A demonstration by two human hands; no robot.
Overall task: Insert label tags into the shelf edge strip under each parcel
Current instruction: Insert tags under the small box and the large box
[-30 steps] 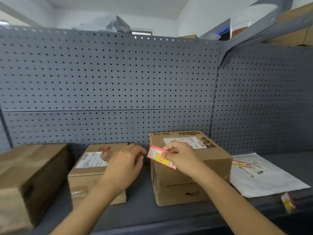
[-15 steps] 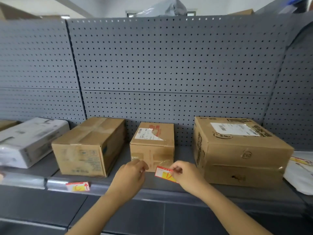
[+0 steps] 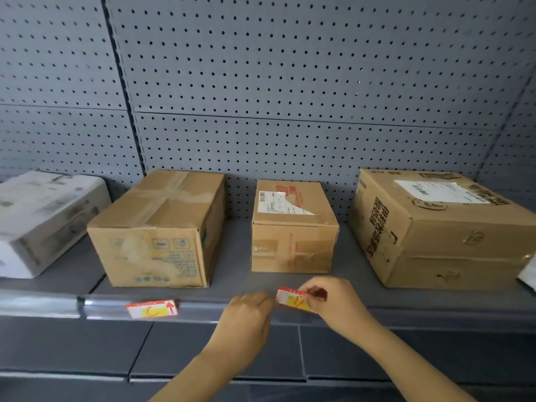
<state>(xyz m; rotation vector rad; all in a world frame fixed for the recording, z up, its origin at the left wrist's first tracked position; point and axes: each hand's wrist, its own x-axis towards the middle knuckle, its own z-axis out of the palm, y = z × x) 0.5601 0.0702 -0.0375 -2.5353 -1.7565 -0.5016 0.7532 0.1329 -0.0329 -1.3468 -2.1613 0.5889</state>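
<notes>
A red, white and yellow label tag (image 3: 291, 300) is pinched in my right hand (image 3: 333, 304), just in front of the small cardboard parcel (image 3: 293, 230) and right at the shelf edge strip (image 3: 203, 310). My left hand (image 3: 246, 317) is beside the tag's left end, fingers curled at the strip, holding nothing that I can see. A second tag (image 3: 152, 308) sits in the clear strip under the middle-left cardboard parcel (image 3: 162, 227).
A large cardboard parcel (image 3: 441, 224) stands at the right and a white wrapped parcel (image 3: 43, 219) at the left. A white mailer (image 3: 529, 274) peeks in at the right edge. Grey pegboard (image 3: 290, 82) backs the shelf.
The view has dropped and swung left along the shelf. Both hands have come down from the box tops to the shelf edge, the right one still carrying the tag.
</notes>
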